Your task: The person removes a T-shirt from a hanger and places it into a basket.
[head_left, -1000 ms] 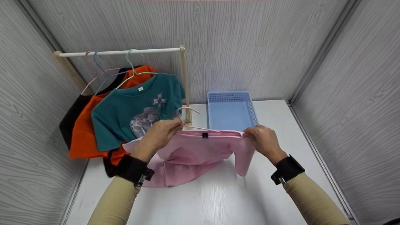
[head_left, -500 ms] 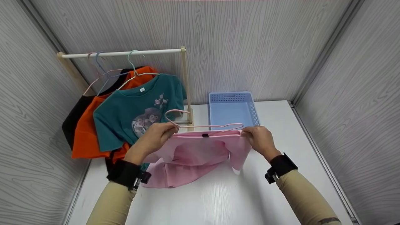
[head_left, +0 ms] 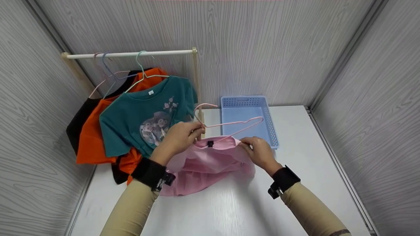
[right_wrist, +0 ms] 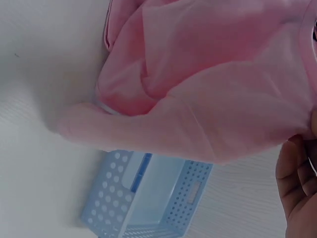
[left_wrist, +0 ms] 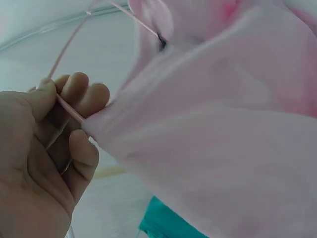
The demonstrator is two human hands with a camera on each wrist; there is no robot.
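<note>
Two hands pinching: left hand [head_left: 182, 137] pink hanger [head_left: 242, 122], right hand [head_left: 258, 151] pink shirt [head_left: 213, 161] by neckline [head_left: 220, 149].

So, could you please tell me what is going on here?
A person is handling a pink shirt and a hanger. The left grip is on the hanger near its hook, and the right grip pinches the shirt's neckline. The hanger is only partly inside the neckline, one end sticking out. A black shirt, an orange shirt and a green shirt hang on the rack.
</note>
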